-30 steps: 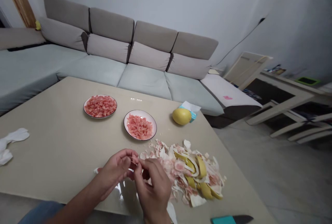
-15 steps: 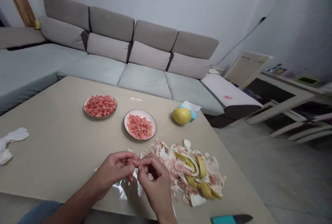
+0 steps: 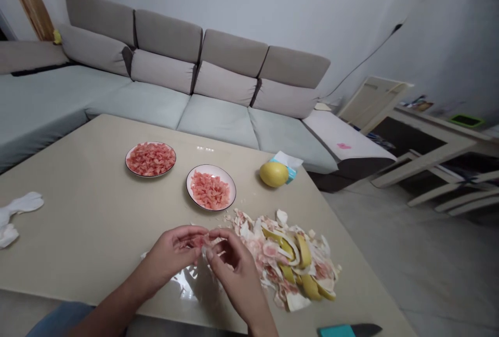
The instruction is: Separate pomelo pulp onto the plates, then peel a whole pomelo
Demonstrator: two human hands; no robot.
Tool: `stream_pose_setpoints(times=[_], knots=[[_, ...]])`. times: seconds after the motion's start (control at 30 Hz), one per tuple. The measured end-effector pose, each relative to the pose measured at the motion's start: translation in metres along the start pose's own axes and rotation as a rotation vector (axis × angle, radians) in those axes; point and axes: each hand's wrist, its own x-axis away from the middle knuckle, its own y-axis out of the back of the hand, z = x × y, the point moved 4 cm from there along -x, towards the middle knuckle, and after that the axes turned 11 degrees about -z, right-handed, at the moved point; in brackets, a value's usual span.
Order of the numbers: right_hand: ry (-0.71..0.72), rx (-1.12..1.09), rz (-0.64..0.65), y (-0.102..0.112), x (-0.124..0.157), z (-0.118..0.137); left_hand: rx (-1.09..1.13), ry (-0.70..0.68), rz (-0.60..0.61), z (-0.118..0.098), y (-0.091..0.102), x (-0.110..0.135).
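My left hand (image 3: 177,251) holds a piece of pink pomelo flesh (image 3: 199,241) between its thumb and curled fingers, above the near part of the table. My right hand (image 3: 234,261) meets it from the right, thumb and fingertips pinched at the same piece, with a whitish scrap by the thumb. Beyond both hands lies a white dark-rimmed plate (image 3: 226,176) with pink pomelo pulp in its middle. Farther left, a second plate (image 3: 128,168) is heaped with the same pulp. Right of my hands spreads a pile of pomelo peel and membranes (image 3: 290,259).
A whole yellow pomelo (image 3: 273,175) sits by a blue tissue pack (image 3: 290,163) at the table's far right. A teal-handled knife (image 3: 349,331) lies at the near right edge. Crumpled tissues (image 3: 23,204) are at the left. A grey sofa (image 3: 218,118) stands behind the table (image 3: 86,212).
My right hand has turned slightly, its fingers now reaching over the top of the piece and its thumb shifted. My left hand stays almost in place.
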Motion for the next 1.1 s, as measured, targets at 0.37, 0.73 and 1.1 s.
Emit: stream_pose_setpoints(times=[0.37,0.73,1.1], knots=[[0.304,0.137,-0.168,-0.005,0.002,0.001,-0.015,-0.058,0.008,0.007,-0.002,-0.004],[-0.056,-0.250,-0.049,-0.017,0.007,-0.013,0.051,-0.039,-0.034,0.004,0.003,-0.003],[-0.113,-0.373,-0.074,-0.026,0.006,-0.014,0.218,-0.015,-0.046,0.009,0.002,-0.001]])
